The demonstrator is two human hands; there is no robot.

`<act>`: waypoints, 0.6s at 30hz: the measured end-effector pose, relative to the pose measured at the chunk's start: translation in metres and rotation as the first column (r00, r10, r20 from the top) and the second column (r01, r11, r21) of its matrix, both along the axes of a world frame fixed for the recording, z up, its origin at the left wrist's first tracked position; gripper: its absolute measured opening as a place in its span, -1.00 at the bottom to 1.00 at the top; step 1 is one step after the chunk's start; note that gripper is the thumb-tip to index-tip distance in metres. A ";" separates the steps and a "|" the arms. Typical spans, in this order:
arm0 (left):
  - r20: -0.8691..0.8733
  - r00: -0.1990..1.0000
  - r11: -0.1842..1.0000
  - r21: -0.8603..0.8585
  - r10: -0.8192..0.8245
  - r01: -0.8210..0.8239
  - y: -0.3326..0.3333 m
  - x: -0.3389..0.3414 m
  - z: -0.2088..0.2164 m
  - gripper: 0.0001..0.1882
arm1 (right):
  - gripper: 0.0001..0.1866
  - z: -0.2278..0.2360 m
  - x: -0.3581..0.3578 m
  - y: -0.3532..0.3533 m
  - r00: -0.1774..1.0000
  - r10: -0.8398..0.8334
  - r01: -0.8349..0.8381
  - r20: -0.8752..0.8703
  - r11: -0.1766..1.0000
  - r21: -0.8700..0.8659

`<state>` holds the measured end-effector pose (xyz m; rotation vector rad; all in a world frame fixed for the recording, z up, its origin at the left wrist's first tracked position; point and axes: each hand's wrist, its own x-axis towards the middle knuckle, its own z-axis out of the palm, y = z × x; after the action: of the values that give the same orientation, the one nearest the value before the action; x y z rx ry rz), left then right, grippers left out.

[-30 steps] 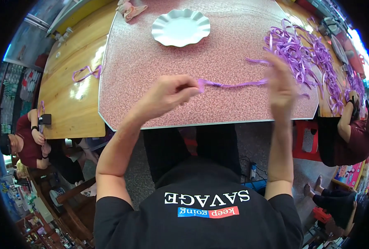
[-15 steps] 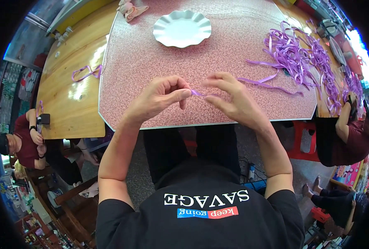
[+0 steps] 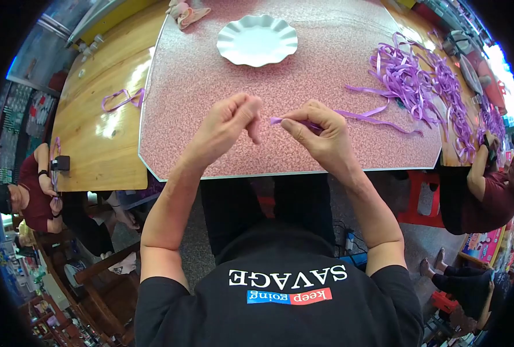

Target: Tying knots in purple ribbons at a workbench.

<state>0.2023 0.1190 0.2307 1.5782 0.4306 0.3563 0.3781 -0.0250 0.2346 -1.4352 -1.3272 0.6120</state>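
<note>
Two bare hands are hovering over a pink speckled table (image 3: 199, 81), close to its near edge. The right hand (image 3: 331, 136) is pinching a purple ribbon (image 3: 275, 121) between thumb and forefinger, and a short end is poking out leftward. The left hand (image 3: 225, 124) is hanging just beside that end, apart from it, its fingers curling inward; I cannot tell whether they are gripping anything. Behind the right hand, a ribbon strip (image 3: 372, 117) is trailing rightward across the table. A tangled ribbon pile (image 3: 404, 75) is lying at the right. A white plate (image 3: 257, 40) with a wavy rim is sitting farther back, and a crumpled cloth (image 3: 187, 14) is lying to its left. On the wooden table (image 3: 101, 156) at left, a ribbon loop (image 3: 137, 98) is resting.
</note>
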 end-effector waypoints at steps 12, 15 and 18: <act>-0.037 0.998 0.992 0.121 0.047 -0.043 -0.036 0.028 -0.010 -0.51 | -0.85 -0.008 0.001 -0.004 0.970 -0.123 0.070 0.210 0.967 0.244; 0.015 0.993 0.973 0.198 0.116 -0.116 -0.039 0.029 -0.016 -0.57 | -0.86 -0.006 -0.001 -0.006 0.972 -0.129 0.084 0.197 0.972 0.222; 0.046 0.993 0.969 0.217 0.109 -0.117 -0.039 0.029 -0.017 -0.63 | -0.87 -0.008 0.003 -0.008 0.991 -0.100 0.086 0.093 0.985 0.146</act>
<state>0.2311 0.0802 0.2137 1.7634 0.4689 0.5324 0.3807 -0.0332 0.2264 -1.4174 -1.3457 0.3802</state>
